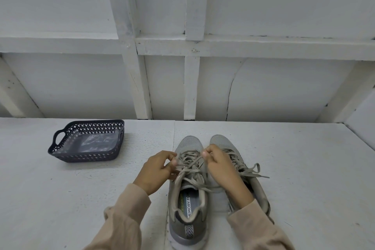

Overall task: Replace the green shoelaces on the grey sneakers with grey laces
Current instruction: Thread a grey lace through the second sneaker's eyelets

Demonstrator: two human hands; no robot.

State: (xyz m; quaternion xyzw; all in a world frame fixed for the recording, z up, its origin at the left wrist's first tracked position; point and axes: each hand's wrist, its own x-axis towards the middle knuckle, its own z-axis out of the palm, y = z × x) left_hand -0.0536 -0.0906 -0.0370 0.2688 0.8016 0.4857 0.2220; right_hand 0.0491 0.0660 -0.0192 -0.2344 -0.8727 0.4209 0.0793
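sneaker (187, 219): left hand (157, 170), right hand (221, 168) pinch lace (190, 171) | basket (85, 157): plastic bag (97, 142)

I work at a workshop-like bench station: white-painted timber wall framing (190, 46) behind a white textured tabletop (304, 158), with a dark plastic basket (89, 123) on it

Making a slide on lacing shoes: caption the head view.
The left hand and right hand pinch the laces of one grey sneaker, its mate alongside, dark basket off left.
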